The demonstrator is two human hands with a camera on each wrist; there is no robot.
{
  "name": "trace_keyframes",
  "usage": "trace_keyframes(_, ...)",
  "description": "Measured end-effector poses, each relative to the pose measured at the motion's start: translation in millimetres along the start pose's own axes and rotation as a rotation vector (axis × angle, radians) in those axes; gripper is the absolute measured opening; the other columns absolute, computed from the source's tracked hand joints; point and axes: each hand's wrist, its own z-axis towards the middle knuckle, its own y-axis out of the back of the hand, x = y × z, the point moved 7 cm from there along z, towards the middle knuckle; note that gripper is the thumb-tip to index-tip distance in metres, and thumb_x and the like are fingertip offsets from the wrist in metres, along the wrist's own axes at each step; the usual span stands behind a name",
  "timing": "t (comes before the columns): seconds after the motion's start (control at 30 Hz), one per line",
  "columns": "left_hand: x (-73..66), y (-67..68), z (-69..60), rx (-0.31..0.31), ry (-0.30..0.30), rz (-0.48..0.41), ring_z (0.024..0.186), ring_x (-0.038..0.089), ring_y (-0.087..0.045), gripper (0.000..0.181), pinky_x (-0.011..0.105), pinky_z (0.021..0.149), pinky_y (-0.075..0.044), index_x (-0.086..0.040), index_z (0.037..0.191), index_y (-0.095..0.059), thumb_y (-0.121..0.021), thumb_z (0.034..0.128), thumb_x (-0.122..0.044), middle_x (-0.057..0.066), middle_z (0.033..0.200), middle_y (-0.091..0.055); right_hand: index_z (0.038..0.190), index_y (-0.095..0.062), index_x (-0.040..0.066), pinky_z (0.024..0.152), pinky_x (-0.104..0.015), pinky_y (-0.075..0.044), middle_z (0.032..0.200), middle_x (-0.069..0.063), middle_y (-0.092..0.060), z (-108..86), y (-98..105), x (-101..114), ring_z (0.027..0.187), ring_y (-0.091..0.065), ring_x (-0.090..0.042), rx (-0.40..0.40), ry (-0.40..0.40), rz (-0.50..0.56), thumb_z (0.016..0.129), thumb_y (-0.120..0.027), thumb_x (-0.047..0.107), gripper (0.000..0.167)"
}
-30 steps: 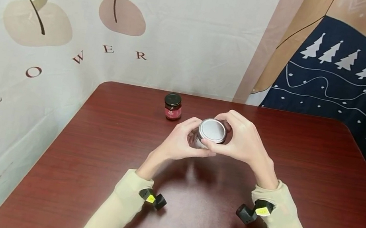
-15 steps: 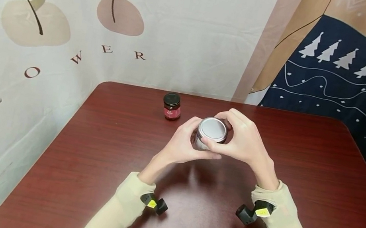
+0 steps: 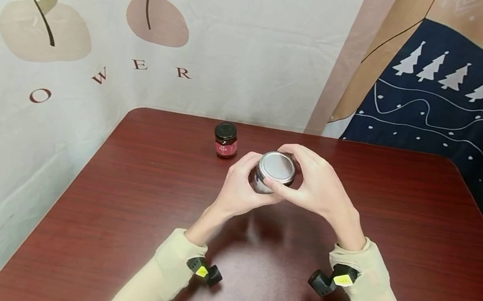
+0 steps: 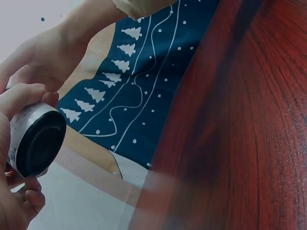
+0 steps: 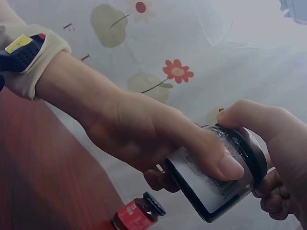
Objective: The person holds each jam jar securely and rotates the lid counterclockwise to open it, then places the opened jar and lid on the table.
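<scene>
A jar with a silver lid (image 3: 277, 166) is held up above the table between both hands. Its white label (image 5: 204, 184) carries a barcode, and its dark base (image 4: 44, 143) faces the left wrist camera. My left hand (image 3: 239, 186) grips the jar's body, the thumb lying across the label. At the lid, my right hand (image 3: 320, 187) holds the rim with thumb and fingers on opposite sides. Beyond the left hand, a smaller jar (image 3: 226, 141) with a black lid and red label stands upright on the table.
The reddish-brown wooden table (image 3: 138, 197) has its far edge just behind the small jar. A white flower-print cloth (image 3: 250, 40) hangs behind and to the left. On the right hangs a dark blue cloth (image 3: 449, 111) with white trees.
The held jar and both hands have shifted slightly, ending a little to the left. Both hands keep their hold throughout. The small jar still stands on the table.
</scene>
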Motion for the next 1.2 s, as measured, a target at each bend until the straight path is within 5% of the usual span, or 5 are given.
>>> trace_keyframes(0.9, -11.6, 2.4, -4.6, -0.135, 0.025, 0.304, 0.088, 0.020, -0.060, 0.061, 0.036, 0.075, -0.056, -0.004, 0.110, -0.068, -0.091, 0.0615, -0.031, 0.006, 0.097, -0.057, 0.118, -0.057, 0.014, 0.066, -0.034, -0.051, 0.092, 0.000, -0.067, 0.1, -6, -6, 0.075, -0.058, -0.013, -0.006, -0.087, -0.081, 0.084, -0.078, 0.045, 0.051)
trace_keyframes(1.2, -12.8, 2.3, -4.7, -0.135, -0.006, 0.310, 0.087, 0.018, -0.060, 0.060, 0.034, 0.076, -0.056, -0.005, 0.110, -0.068, -0.091, 0.0614, -0.032, 0.005, 0.096, -0.057, 0.115, -0.058, 0.014, 0.067, -0.036, -0.052, 0.091, 0.000, -0.067, 0.6, -7, -6, 0.077, -0.060, -0.013, -0.007, -0.060, -0.075, 0.084, -0.077, 0.044, 0.047)
